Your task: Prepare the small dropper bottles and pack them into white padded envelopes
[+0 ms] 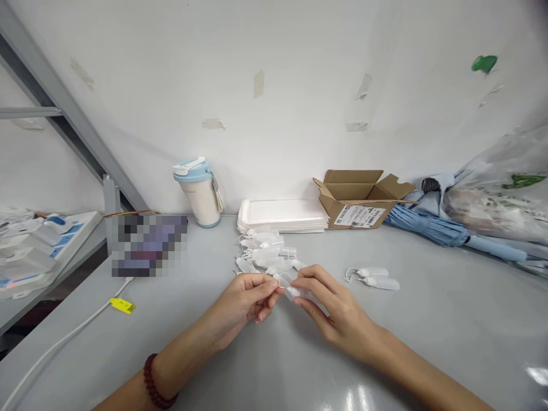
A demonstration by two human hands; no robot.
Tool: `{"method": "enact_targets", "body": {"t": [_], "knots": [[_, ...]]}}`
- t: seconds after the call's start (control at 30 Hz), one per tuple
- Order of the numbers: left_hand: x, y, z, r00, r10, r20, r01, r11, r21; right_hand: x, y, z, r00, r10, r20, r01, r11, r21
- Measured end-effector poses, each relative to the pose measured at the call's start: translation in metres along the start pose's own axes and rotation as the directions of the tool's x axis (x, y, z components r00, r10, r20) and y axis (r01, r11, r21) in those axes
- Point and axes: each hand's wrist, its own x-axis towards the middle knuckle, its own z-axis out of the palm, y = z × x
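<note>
Both hands meet over the grey table (274, 354) near its middle. My left hand (246, 305) pinches one end of a small clear plastic bottle (293, 292), a dark bead bracelet on its wrist. My right hand (331, 308) grips the same bottle from the other side with thumb and fingers. Just behind them lies a heap of several similar small clear bottles (265, 254). Two more bottles (374, 278) lie apart to the right of my right hand.
A stack of white trays (282, 216) and an open cardboard box (359, 200) stand at the wall. A blue-lidded cup (200, 193) is left of them. A folded blue umbrella (445, 231) and plastic bags lie at the right. A white cable with a yellow tag (122, 305) crosses the left side.
</note>
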Motion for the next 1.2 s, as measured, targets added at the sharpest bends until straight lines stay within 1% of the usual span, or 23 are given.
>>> {"method": "enact_targets", "body": {"t": [0.17,0.3,0.4,0.53,0.63,0.73,0.83,1.0,1.2], "knots": [[0.0,0.001,0.0,1.0,0.009,0.005,-0.009,1.0,0.004,-0.001,-0.001,0.0,1.0,-0.006,-0.016,0.006,1.0,-0.006],[0.0,0.0,0.0,1.0,0.013,0.005,-0.014,0.999,0.036,-0.002,-0.001,0.0,1.0,-0.001,-0.002,0.001,1.0,-0.018],[0.0,-0.001,0.002,0.997,0.072,-0.035,-0.066,0.987,0.149,-0.002,-0.001,0.001,1.0,0.002,0.002,-0.002,0.999,-0.04],[-0.003,-0.005,0.01,0.974,0.2,-0.107,-0.149,0.92,0.362,-0.003,0.0,0.004,1.0,-0.001,0.018,0.002,0.997,-0.083],[-0.005,-0.007,0.015,0.965,0.228,-0.126,-0.147,0.876,0.46,-0.003,0.001,0.007,1.0,-0.008,0.029,0.011,0.995,-0.096],[-0.006,-0.01,0.016,0.958,0.251,-0.136,-0.146,0.84,0.522,-0.003,0.001,0.01,1.0,-0.018,0.012,0.019,0.996,-0.084],[-0.006,-0.014,0.017,0.952,0.272,-0.142,-0.152,0.82,0.552,-0.005,0.001,0.014,1.0,-0.016,0.0,0.016,0.998,-0.065],[-0.005,-0.015,0.016,0.941,0.316,-0.123,-0.194,0.799,0.57,-0.006,0.001,0.017,0.999,0.018,0.036,-0.017,0.999,-0.037],[-0.002,-0.006,0.01,0.955,0.29,-0.06,-0.222,0.835,0.503,-0.002,0.003,0.014,1.0,0.024,-0.002,-0.024,0.999,-0.032]]}}
